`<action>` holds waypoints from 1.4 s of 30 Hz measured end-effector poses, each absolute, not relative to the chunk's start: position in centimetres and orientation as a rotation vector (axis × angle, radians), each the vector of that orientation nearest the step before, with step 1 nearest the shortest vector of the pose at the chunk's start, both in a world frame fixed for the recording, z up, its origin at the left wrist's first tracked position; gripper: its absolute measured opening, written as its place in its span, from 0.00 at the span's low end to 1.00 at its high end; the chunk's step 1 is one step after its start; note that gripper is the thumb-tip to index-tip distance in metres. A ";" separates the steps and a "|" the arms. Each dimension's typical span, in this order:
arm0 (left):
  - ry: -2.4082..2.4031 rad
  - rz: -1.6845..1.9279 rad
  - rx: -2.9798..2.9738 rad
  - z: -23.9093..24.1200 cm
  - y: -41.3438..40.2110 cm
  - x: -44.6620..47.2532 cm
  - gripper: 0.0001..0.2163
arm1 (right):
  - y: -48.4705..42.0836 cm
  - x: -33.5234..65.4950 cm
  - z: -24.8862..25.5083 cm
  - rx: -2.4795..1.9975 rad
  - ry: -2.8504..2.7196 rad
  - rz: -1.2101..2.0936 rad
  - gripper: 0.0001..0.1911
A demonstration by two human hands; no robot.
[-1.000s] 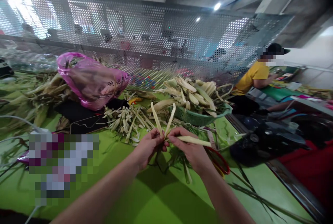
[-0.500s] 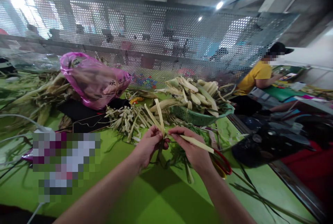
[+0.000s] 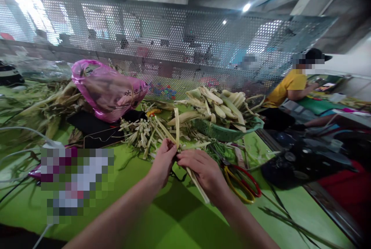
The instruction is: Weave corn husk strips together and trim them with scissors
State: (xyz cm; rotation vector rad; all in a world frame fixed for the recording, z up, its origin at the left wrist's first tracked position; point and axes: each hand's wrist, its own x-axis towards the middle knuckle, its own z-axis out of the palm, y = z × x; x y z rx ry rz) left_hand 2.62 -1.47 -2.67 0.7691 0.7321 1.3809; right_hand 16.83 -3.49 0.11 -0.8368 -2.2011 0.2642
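Observation:
Pale corn husk strips (image 3: pixel 177 127) rise from between the fingers of my left hand (image 3: pixel 164 161), which is pinched closed on them. Right beside it, my right hand (image 3: pixel 201 167) is closed with its back towards me, fingertips close to the left hand's. Under its palm a second husk strip (image 3: pixel 197 185) slants down to the lower right. The point where the strips meet is mostly hidden by my fingers. Near my right wrist lie scissors (image 3: pixel 241 189) with red and yellow handles. Behind my hands is a pile of cut husk pieces (image 3: pixel 145 133).
A green basket (image 3: pixel 223 132) heaped with dried husks (image 3: pixel 220 104) stands behind my right hand. Further left are a pink plastic bag (image 3: pixel 108 92), a black flat object (image 3: pixel 97 137) and white cables (image 3: pixel 26 131). A person in yellow (image 3: pixel 290 85) sits at the right, beyond a perforated metal screen (image 3: pixel 174 48).
My right hand has turned over and moved slightly left. The husk strip that lay across it towards the right now hangs down under its palm. More of the scissors shows.

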 end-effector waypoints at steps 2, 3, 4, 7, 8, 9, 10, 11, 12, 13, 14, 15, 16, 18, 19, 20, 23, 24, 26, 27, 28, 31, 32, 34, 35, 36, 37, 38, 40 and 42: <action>0.706 1.397 0.730 -2.7 -1.3 2.6 0.07 | -3.6 16.7 0.0 -0.837 -2.258 0.225 0.17; 0.695 1.403 0.696 -2.8 -1.2 2.6 0.07 | -3.7 16.6 -0.1 -0.838 -2.273 0.220 0.19; 0.687 1.405 0.653 -2.8 -1.0 2.5 0.07 | -3.7 16.5 -0.1 -0.840 -2.280 0.229 0.20; 0.663 1.377 0.530 -2.7 -0.8 2.4 0.07 | -3.8 16.4 0.1 -0.873 -2.229 0.313 0.23; 0.648 1.349 0.509 -2.6 -0.8 2.4 0.07 | -3.8 16.5 0.2 -0.895 -2.192 0.356 0.23; 0.632 1.311 0.502 -2.4 -0.8 2.4 0.06 | -3.8 16.5 0.3 -0.916 -2.149 0.408 0.22; 0.620 1.272 0.509 -2.3 -0.9 2.4 0.06 | -3.8 16.6 0.4 -0.935 -2.103 0.466 0.22; 0.617 1.241 0.526 -2.2 -1.0 2.4 0.07 | -3.8 16.6 0.4 -0.949 -2.055 0.530 0.21; 0.623 1.221 0.557 -2.1 -1.1 2.4 0.08 | -3.7 16.7 0.4 -0.959 -2.004 0.598 0.19; 0.639 1.212 0.603 -2.1 -1.2 2.4 0.08 | -3.6 16.7 0.3 -0.971 -1.947 0.663 0.16; 0.663 1.212 0.658 -2.1 -1.3 2.4 0.09 | -3.5 16.7 0.2 -0.990 -1.880 0.718 0.13; 0.692 1.217 0.713 -2.2 -1.4 2.4 0.09 | -3.3 16.8 0.0 -1.019 -1.805 0.763 0.09; 0.721 1.217 0.761 -2.3 -1.5 2.4 0.09 | -3.1 16.8 -0.2 -1.059 -1.725 0.801 0.06; 0.769 1.197 0.821 -2.4 -1.5 2.4 0.08 | -2.6 17.0 -0.7 -1.149 -1.562 0.869 0.05; 0.782 1.179 0.837 -2.5 -1.6 2.4 0.08 | -2.3 17.2 -0.9 -1.184 -1.492 0.906 0.07; 0.792 1.157 0.851 -2.4 -1.6 2.4 0.07 | -2.1 17.3 -1.0 -1.204 -1.439 0.945 0.10; 0.825 1.076 0.931 -2.2 -1.8 2.6 0.07 | -1.8 17.6 -0.9 -1.195 -1.395 1.016 0.14; 0.836 1.045 0.966 -2.1 -1.9 2.6 0.07 | -1.8 17.7 -0.8 -1.189 -1.400 1.019 0.14; 0.866 0.985 1.037 -1.9 -2.1 2.7 0.06 | -1.9 17.7 -0.4 -1.181 -1.392 1.010 0.14; 0.886 0.964 1.072 -1.9 -2.2 2.7 0.06 | -2.0 17.7 -0.3 -1.176 -1.371 1.008 0.13; 0.909 0.952 1.103 -1.9 -2.2 2.7 0.05 | -2.0 17.7 -0.2 -1.166 -1.340 1.011 0.13; 0.958 0.931 1.162 -1.8 -2.1 2.6 0.06 | -1.9 17.8 -0.3 -1.129 -1.259 1.032 0.12; 0.947 0.923 1.169 -1.8 -2.1 2.6 0.07 | -1.8 17.8 -0.5 -1.126 -1.240 1.035 0.11; 0.879 0.899 1.175 -1.6 -2.2 2.6 0.08 | -1.6 17.9 -1.0 -1.137 -1.207 1.049 0.12; 0.833 0.885 1.181 -1.6 -2.2 2.6 0.09 | -1.5 17.8 -1.3 -1.148 -1.195 1.068 0.13; 0.788 0.873 1.188 -1.5 -2.3 2.5 0.09 | -1.4 17.8 -1.5 -1.159 -1.191 1.098 0.14; 0.752 0.859 1.197 -1.4 -2.4 2.5 0.11 | -1.4 17.7 -1.7 -1.172 -1.201 1.140 0.15; 0.729 0.850 1.202 -1.4 -2.4 2.5 0.12 | -1.4 17.7 -1.9 -1.190 -1.225 1.179 0.17; 0.721 0.854 1.199 -1.4 -2.4 2.5 0.13 | -1.5 17.7 -1.9 -1.260 -1.310 1.175 0.19; 0.749 0.873 1.188 -1.6 -2.2 2.5 0.13 | -1.7 17.9 -1.4 -1.331 -1.379 1.005 0.19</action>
